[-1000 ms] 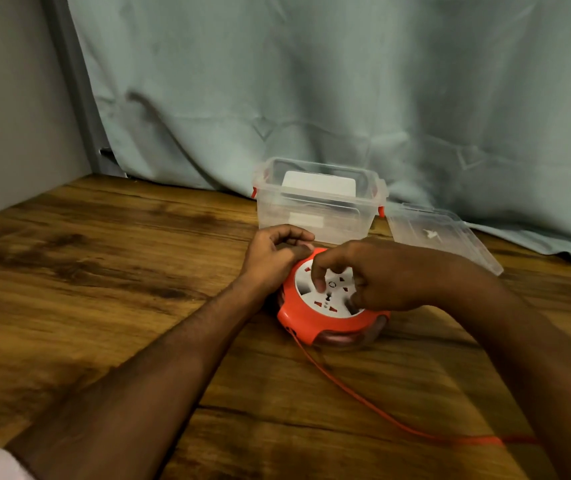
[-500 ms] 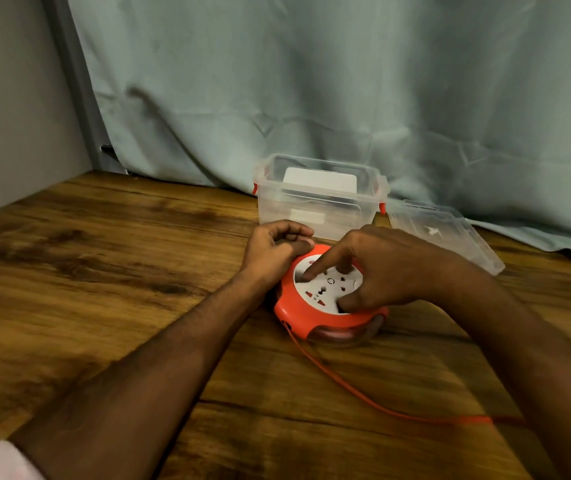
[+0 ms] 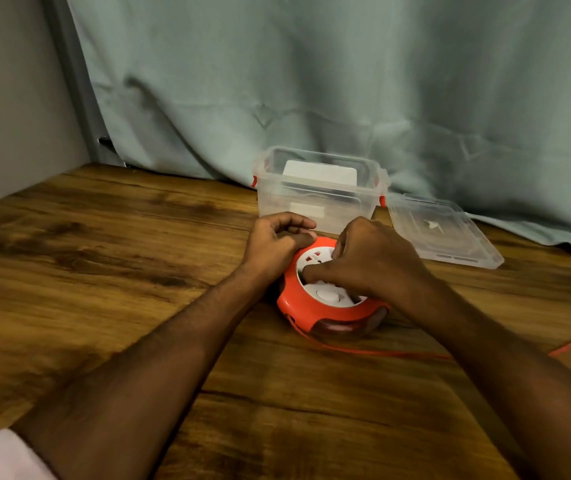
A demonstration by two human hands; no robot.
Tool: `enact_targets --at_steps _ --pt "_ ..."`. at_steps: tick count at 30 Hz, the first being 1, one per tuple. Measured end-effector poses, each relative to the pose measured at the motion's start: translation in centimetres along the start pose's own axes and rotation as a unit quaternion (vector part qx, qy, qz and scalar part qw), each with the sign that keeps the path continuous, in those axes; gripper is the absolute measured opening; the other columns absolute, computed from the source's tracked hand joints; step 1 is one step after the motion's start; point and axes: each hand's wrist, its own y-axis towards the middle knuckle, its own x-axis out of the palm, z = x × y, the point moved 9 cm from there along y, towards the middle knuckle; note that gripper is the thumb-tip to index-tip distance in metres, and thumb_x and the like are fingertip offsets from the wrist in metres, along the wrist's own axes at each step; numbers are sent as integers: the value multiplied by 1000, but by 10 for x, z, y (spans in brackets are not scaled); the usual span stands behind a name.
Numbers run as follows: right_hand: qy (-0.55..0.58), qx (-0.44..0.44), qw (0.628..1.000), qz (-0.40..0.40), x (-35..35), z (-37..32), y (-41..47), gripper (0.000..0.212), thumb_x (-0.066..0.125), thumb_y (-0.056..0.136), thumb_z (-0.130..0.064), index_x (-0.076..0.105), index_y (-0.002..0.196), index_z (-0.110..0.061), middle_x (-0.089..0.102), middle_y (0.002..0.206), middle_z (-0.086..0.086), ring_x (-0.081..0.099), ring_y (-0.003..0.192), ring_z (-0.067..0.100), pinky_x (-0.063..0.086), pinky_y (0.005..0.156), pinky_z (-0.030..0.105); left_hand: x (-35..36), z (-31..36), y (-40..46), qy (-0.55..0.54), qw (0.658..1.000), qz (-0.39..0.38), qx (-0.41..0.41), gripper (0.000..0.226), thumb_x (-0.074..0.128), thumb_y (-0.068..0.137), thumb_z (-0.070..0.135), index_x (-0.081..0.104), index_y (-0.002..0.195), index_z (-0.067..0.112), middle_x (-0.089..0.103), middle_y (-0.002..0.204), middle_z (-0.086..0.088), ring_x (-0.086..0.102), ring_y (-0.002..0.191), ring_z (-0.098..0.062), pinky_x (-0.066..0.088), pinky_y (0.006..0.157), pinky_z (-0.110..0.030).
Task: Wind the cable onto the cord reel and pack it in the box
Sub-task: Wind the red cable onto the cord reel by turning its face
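An orange cord reel (image 3: 292, 299) with a white socket face lies flat on the wooden table (image 3: 104, 271). My left hand (image 3: 273, 242) grips its far left rim. My right hand (image 3: 370, 261) rests on top, fingers pressed into the white centre disc. A thin orange cable (image 3: 363, 351) leaves the reel's front left and runs right across the table, passing under my right forearm. Behind the reel stands a clear plastic box (image 3: 318, 195) with orange latches, open, with a white object inside.
The box's clear lid (image 3: 443, 233) lies flat to the right of the box. A pale green curtain (image 3: 311, 81) hangs behind the table, and a grey wall (image 3: 10, 98) closes the left side.
My right hand has turned on the white disc, thumb swinging toward the left. The loose cable has pulled in and now lies flatter and closer to the reel. My left hand holds still.
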Motion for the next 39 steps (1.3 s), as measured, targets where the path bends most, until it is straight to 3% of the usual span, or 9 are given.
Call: enact_targets --at_steps 3,6,10,15,18,22,30,35,39 --pt "-27 -22 999 -17 -1 0 0 71 65 50 -88 64 87 -28 63 83 -10 59 79 12 43 58 30 -2 -1 0 1 1000 -2 -4 20 69 84 -4 73 104 -3 72 94 -20 69 86 -26 59 83 -40" --pt "-60 -118 990 -47 -8 -11 -1 55 61 67 -84 60 86 -33 57 83 -15 55 84 13 39 60 30 -4 -3 0 4 1000 8 -5 19 68 84 -4 73 103 -3 73 97 -22 70 89 -29 59 85 -41" --pt "-44 -240 953 -182 -4 -25 -12 11 67 89 -41 60 98 -43 55 102 -15 59 91 7 53 79 40 -4 -3 2 -2 1000 9 -3 20 68 83 -6 73 101 -4 72 98 -26 69 88 -26 57 84 -37" --pt "-14 -254 936 -242 0 -23 -18 50 73 82 -14 57 108 -53 55 119 -12 49 85 -21 44 72 26 -4 -4 2 9 1000 7 5 19 69 83 -4 74 101 -1 74 95 -19 69 85 -20 58 76 -26" --pt "-15 -257 932 -255 3 -25 -20 64 71 84 -12 54 117 -64 51 126 -17 49 94 -7 46 83 29 -4 -5 1 6 1000 7 -4 19 69 83 -3 75 100 1 74 91 -14 70 83 -18 57 75 -27" --pt "-43 -265 936 -229 1 -28 -21 70 72 80 -19 53 124 -71 56 131 -12 51 110 7 50 93 38 -4 -4 0 -8 1000 5 -4 24 68 83 -6 72 106 0 71 86 -12 70 80 -18 59 75 -29" --pt "-16 -244 948 -204 2 -26 -16 66 73 65 -43 53 118 -75 63 118 -7 61 101 7 56 80 41 -3 -2 1 -1 1000 0 12 30 67 82 -9 69 110 1 69 84 -12 68 84 -21 58 82 -35" --pt "24 -226 962 -153 1 -18 -14 60 75 62 -48 60 116 -71 50 77 -19 52 75 -12 46 61 31 -5 -1 -1 0 1000 8 14 28 67 80 -7 72 105 3 67 87 -15 66 84 -24 57 86 -45" --pt "39 -178 980 -79 -3 -12 -13 64 62 51 -74 68 114 -63 49 70 -22 53 71 2 40 63 29 -8 1 -4 10 1000 20 12 26 68 80 -6 75 102 6 65 89 -12 65 87 -23 55 90 -47"
